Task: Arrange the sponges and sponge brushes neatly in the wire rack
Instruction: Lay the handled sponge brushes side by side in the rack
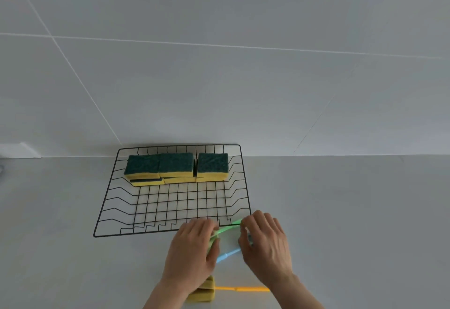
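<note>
A black wire rack (pixel 117 201) lies on the grey counter. Several yellow sponges with green scouring tops (pixel 176 167) are stacked in a row along its back wall. In front of the rack's near right corner, my left hand (pixel 194 250) and my right hand (pixel 265 245) are closed over sponge brushes. A green-handled brush (pixel 227 228) runs between both hands, and a blue-handled brush (pixel 229 255) lies just below it. The brush heads are hidden under my hands. An orange-handled brush (pixel 241 289) with a yellow sponge head (pixel 202 291) lies nearest me.
A tiled wall rises right behind the rack. The front half of the rack's floor holds nothing. A white object (pixel 22 150) sits at the counter's far left.
</note>
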